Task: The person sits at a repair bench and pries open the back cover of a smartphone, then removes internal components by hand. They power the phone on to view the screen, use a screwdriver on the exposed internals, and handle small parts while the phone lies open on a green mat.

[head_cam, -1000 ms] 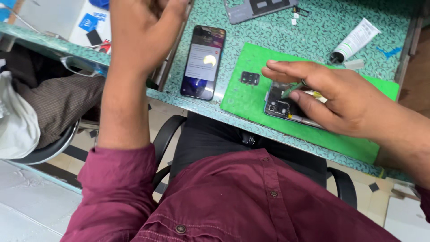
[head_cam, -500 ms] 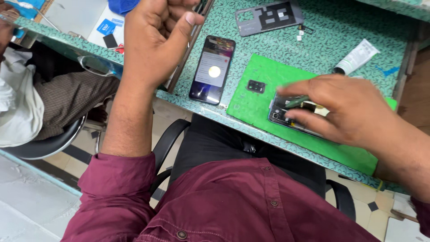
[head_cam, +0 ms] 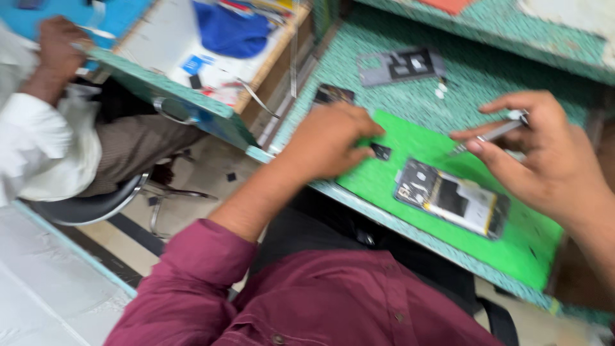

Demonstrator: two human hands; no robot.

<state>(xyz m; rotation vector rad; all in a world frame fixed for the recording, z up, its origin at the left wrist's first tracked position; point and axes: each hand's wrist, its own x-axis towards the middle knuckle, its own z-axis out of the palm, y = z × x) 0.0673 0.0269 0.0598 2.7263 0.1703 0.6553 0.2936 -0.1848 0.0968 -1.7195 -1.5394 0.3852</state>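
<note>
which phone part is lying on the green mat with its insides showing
The opened phone on the green mat, below the right hand. The grey frame lies off the mat, on the speckled bench.

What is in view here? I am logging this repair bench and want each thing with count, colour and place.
Opened phone with bare insides: one, dark with a pale yellow-edged block, on the mat.
Green rectangular work mat: one, green, at the bench's near edge.
Small black square part: one, on the mat by the left fingertips.
Grey phone frame: one, farther back on the speckled teal bench.
Dark phone: one, mostly hidden behind the left hand.
Co-worker's hand: one, at the next bench, upper left.
Thin metal tool: one, silvery, in the right hand.
Left hand: rests at the mat's edge.
Right hand: above the mat.
</note>
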